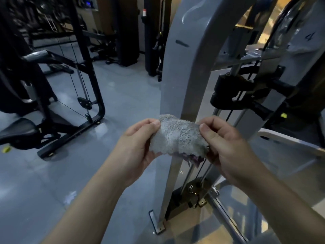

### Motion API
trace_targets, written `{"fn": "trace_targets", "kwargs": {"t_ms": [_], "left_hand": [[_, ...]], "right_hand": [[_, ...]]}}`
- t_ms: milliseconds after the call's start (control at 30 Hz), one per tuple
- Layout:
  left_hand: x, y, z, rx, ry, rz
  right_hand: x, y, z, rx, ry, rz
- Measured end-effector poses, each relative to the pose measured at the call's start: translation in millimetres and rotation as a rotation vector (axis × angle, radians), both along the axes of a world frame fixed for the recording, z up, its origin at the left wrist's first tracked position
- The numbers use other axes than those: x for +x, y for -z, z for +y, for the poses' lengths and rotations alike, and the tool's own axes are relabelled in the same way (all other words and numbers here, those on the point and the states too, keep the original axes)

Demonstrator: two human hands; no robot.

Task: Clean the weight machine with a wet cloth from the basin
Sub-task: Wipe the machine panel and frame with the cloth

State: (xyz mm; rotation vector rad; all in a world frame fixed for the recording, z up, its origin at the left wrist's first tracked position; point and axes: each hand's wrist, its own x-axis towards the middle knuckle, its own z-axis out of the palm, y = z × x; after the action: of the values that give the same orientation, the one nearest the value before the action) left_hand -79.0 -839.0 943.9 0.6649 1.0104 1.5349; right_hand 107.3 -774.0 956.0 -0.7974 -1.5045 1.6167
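Cloth (177, 136), grey fluffy terry, pinched at both ends by left hand (139, 143) and right hand (223, 143) fingers

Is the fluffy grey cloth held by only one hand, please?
No, the left hand and right hand each pinch the fluffy grey cloth.

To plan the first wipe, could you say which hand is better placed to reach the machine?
Probably the right hand: it and the left hand both pinch the fluffy grey terry cloth, but the grey metal weight machine stands mostly to the right.
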Motion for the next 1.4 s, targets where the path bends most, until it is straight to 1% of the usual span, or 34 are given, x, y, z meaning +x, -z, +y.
{"fn": "trace_targets", "kwargs": {"t_ms": [100, 167, 200, 233, 300, 333, 400, 467, 500, 600, 667, 733, 833, 900, 933, 967, 1033, 1067, 1100, 1133, 1233, 1333, 1400], "left_hand": [[-17, -1, -3, -0.003, -0.148, 0.326], [-26, -3, -7, 0.062, -0.272, 0.626], [-30, -6, -9, 0.116, -0.297, 0.728], [-33, -8, -10, 0.167, -0.27, 0.772], [-40, -10, -12, 0.235, -0.055, 0.71], [-44, -7, -11, 0.238, 0.057, 0.677], [-51, -4, -11, 0.262, 0.176, 0.655], [-57, -2, -10, 0.305, 0.18, 0.646], [-59, -1, -10, 0.329, 0.162, 0.643], [-63, 0, -11, 0.36, 0.109, 0.644], [-67, -1, -13, 0.372, 0.139, 0.577], [-71, -3, -14, 0.387, 0.177, 0.488], [-73, -7, -10, 0.403, 0.205, 0.445], [-70, -9, -3, 0.388, 0.156, 0.405], [-68, -11, 3, 0.374, 0.092, 0.407], [-67, -13, 9, 0.365, -0.012, 0.46], [-65, -21, 26, 0.385, -0.292, 0.667], [-63, -26, 37, 0.426, -0.42, 0.755], [-60, -28, 48, 0.477, -0.502, 0.817], [-54, -27, 61, 0.528, -0.531, 0.871], [-35, -8, 82, 0.602, -0.456, 1.006], [-35, 9, 78, 0.623, -0.467, 0.978], [-42, 7, 77, 0.563, -0.443, 0.896]], "right_hand": [[-14, -7, -10, -0.016, 0.014, 0.037], [-25, -11, -16, 0.002, 0.031, 0.037], [-30, -14, -19, 0.009, 0.048, 0.039], [-35, -16, -22, 0.019, 0.068, 0.045], [-46, -22, -30, 0.022, 0.081, 0.084], [-52, -25, -34, 0.004, 0.074, 0.121], [-63, -28, -41, -0.042, 0.058, 0.184], [-71, -26, -46, -0.054, 0.086, 0.172], [-74, -24, -47, -0.03, 0.135, 0.133], [-78, -20, -49, 0.143, 0.33, -0.109], [-80, -20, -50, 0.221, 0.38, -0.222], [-83, -21, -52, 0.239, 0.396, -0.248], [-88, -24, -52, 0.244, 0.428, -0.262], [-87, -26, -50, 0.235, 0.461, -0.263], [-85, -27, -49, 0.225, 0.479, -0.267], [-83, -28, -47, 0.209, 0.498, -0.27], [-75, -27, -43, 0.162, 0.535, -0.258], [-70, -27, -41, 0.14, 0.549, -0.258], [-65, -26, -39, 0.121, 0.559, -0.261], [-59, -24, -38, 0.106, 0.568, -0.264], [-47, -17, -29, 0.085, 0.595, -0.286], [-43, -13, -14, 0.065, 0.61, -0.292], [-43, -10, -3, 0.071, 0.603, -0.331]]}}
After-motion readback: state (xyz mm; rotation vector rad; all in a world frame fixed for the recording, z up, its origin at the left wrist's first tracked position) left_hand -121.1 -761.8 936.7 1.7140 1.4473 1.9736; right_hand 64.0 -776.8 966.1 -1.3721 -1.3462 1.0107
